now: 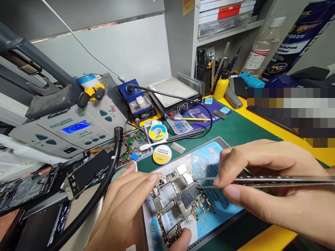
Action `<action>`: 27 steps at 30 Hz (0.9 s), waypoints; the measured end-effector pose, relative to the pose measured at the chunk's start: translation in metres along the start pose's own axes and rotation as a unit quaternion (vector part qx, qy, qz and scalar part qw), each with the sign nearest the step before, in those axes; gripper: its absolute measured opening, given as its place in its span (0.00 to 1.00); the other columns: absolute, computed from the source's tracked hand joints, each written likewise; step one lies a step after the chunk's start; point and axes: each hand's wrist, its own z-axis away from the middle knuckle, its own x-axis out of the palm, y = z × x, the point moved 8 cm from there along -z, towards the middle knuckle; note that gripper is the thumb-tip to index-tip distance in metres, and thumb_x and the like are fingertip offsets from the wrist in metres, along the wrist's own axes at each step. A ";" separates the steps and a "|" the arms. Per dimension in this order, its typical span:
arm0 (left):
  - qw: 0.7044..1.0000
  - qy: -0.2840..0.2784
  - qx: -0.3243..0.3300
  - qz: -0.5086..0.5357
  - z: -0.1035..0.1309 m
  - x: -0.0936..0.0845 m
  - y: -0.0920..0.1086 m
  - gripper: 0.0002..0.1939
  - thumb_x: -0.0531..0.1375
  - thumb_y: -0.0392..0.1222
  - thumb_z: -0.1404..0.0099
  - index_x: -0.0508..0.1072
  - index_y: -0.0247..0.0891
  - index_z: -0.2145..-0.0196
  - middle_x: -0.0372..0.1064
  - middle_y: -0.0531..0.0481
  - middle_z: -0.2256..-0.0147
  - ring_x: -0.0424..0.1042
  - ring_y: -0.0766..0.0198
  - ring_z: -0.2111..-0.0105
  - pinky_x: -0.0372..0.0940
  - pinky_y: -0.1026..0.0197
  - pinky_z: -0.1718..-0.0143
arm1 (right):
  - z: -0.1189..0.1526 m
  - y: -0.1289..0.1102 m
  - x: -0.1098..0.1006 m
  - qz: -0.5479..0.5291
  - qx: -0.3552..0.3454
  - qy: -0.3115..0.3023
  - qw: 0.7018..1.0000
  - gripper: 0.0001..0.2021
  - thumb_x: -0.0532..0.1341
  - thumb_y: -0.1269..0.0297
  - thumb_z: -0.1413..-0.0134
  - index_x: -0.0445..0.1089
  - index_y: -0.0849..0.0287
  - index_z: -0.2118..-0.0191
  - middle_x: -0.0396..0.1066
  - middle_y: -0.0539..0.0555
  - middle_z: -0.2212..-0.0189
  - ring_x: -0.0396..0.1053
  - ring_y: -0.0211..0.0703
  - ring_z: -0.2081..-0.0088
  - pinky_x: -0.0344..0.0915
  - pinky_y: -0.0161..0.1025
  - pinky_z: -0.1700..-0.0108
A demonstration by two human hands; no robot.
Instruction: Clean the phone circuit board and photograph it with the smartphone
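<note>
A phone circuit board (167, 193) with silver shields and dark chips lies tilted over a blue and white mat (209, 209). My left hand (131, 205) holds the board by its left and lower edges, fingertips at the upper left and thumb at the bottom. My right hand (272, 184) pinches metal tweezers (251, 180) between thumb and fingers. The tweezers point left, their two tips slightly apart at the board's right edge, by a dark chip. Whether the tips touch the board I cannot tell.
At the left stand a grey hot-air station (75, 129) and its black hose (104, 184). Behind the mat are a solder spool (158, 132), a round tin (162, 154), a soldering iron (172, 137) and a heating plate (175, 94). A yellow bottle (221, 85) stands farther back.
</note>
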 end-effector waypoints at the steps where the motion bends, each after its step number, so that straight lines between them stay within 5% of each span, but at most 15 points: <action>1: 1.000 -0.002 -0.002 -0.001 0.000 0.000 -0.001 0.40 0.69 0.56 0.37 0.67 0.33 0.35 0.75 0.44 0.47 0.69 0.53 0.38 0.57 0.54 0.27 | 0.000 0.000 0.000 -0.001 0.000 -0.001 1.000 0.06 0.66 0.68 0.42 0.78 0.57 0.70 0.76 0.51 0.79 0.69 0.37 0.80 0.66 0.32 0.77; 9: 1.000 0.015 -0.011 -0.024 0.000 0.000 -0.002 0.32 0.68 0.41 0.36 0.68 0.39 0.36 0.77 0.50 0.48 0.71 0.57 0.40 0.59 0.56 0.28 | 0.002 0.002 -0.003 0.001 -0.007 0.015 1.000 0.06 0.68 0.65 0.40 0.79 0.54 0.70 0.77 0.51 0.77 0.71 0.38 0.78 0.67 0.33 0.76; 14: 0.999 0.042 -0.017 -0.010 0.002 -0.002 -0.003 0.35 0.68 0.41 0.37 0.67 0.38 0.34 0.77 0.47 0.47 0.73 0.54 0.44 0.64 0.49 0.31 | -0.003 0.011 -0.012 -0.071 0.079 0.061 0.992 0.09 0.71 0.56 0.41 0.80 0.52 0.69 0.78 0.50 0.79 0.72 0.38 0.80 0.68 0.31 0.80; 20: 0.992 0.109 -0.018 -0.061 0.007 -0.010 -0.004 0.41 0.72 0.41 0.42 0.67 0.44 0.33 0.76 0.51 0.49 0.74 0.56 0.49 0.65 0.52 0.32 | -0.004 0.027 0.016 -0.231 0.166 -0.081 0.955 0.14 0.68 0.52 0.33 0.80 0.57 0.53 0.83 0.56 0.68 0.80 0.43 0.68 0.77 0.32 0.68; 24: 0.988 0.142 -0.007 -0.065 0.012 -0.006 0.001 0.39 0.73 0.46 0.39 0.68 0.44 0.32 0.76 0.49 0.50 0.74 0.54 0.50 0.65 0.48 0.33 | 0.001 0.032 0.032 -0.370 0.221 -0.160 0.888 0.13 0.75 0.61 0.40 0.75 0.57 0.53 0.80 0.51 0.66 0.81 0.41 0.63 0.78 0.34 0.61; 27: 0.987 0.148 -0.008 -0.065 0.015 -0.003 0.003 0.30 0.68 0.49 0.32 0.71 0.46 0.35 0.77 0.49 0.52 0.75 0.54 0.53 0.67 0.44 0.35 | 0.001 0.033 0.034 -0.402 0.238 -0.176 0.866 0.12 0.74 0.64 0.39 0.73 0.59 0.55 0.81 0.51 0.68 0.79 0.37 0.66 0.76 0.33 0.62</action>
